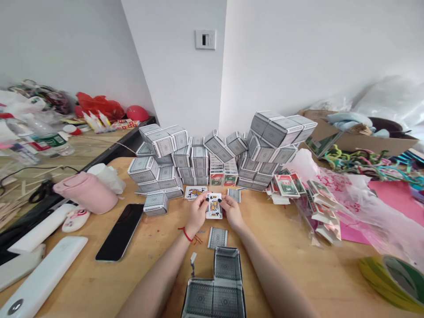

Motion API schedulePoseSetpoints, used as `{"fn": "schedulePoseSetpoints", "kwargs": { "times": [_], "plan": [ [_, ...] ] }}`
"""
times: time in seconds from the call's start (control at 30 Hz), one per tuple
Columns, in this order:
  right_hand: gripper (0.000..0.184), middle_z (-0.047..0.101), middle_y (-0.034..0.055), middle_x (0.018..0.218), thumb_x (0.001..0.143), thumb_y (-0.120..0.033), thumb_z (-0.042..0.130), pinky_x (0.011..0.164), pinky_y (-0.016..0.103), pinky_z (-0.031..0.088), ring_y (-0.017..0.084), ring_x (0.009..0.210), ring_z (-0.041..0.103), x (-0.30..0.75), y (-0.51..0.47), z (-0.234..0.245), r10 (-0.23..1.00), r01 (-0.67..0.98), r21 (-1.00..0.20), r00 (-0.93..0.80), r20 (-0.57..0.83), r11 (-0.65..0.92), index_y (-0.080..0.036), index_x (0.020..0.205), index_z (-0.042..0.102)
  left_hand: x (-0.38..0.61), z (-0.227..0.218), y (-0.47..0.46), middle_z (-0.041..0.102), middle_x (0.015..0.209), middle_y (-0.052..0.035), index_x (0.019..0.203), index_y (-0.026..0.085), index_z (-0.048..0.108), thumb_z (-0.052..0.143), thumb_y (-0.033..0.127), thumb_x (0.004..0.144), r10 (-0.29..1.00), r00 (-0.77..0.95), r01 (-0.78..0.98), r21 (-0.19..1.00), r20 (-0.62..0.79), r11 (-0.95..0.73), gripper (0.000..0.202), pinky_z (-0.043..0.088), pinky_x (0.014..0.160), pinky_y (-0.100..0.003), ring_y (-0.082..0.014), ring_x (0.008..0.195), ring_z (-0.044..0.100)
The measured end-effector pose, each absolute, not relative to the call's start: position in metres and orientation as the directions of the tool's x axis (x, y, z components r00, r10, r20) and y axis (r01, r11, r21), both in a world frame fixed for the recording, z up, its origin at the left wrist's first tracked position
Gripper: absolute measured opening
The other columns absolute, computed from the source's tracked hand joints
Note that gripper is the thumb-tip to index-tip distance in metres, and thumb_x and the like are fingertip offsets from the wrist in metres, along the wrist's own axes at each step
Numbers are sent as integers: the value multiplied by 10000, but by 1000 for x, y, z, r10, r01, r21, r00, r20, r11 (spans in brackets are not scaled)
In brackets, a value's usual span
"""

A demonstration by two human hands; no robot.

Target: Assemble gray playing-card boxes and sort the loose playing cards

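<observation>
A king of clubs playing card point(214, 206) is held upright, face toward me, between my two hands. My left hand point(198, 213) pinches its left edge, thumb on the face. On the opposite edge my right hand point(233, 211) grips the card the same way. Whether more cards lie behind it cannot be seen. A face-down card point(217, 238) lies on the table just below. Behind my hands are a face-up court card point(195, 192) and another face-down card point(234, 195). Closest to me stands an L-shaped group of open-topped boxes point(213, 296) made of cards.
Stacked card boxes point(162, 143) rise at the back left, more boxes point(268, 137) at the back right. Card packs point(286, 185) lie right of them. A phone point(119, 232), pink bottle point(86, 192) and white power bank point(46, 276) are left; a tape roll point(392, 282) is right.
</observation>
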State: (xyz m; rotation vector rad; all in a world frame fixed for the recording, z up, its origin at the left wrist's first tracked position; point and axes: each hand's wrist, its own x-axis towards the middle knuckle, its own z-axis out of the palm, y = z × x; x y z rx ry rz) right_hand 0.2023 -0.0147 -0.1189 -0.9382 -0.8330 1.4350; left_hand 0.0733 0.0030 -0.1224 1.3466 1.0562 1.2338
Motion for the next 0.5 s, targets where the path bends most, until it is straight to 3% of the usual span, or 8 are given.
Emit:
{"fn": "schedulePoseSetpoints", "kwargs": {
  "times": [0.5],
  "plan": [
    [128, 587, -31, 637, 657, -249, 555, 485, 224, 398, 113, 500, 507, 203, -16, -120, 998, -407, -912, -1, -63, -58, -205, 775, 529, 74, -121, 2, 548, 736, 2, 909, 167, 540, 432, 173, 726, 983, 121, -18, 991, 137, -136, 211, 398, 588, -212, -105, 643, 497]
  ]
}}
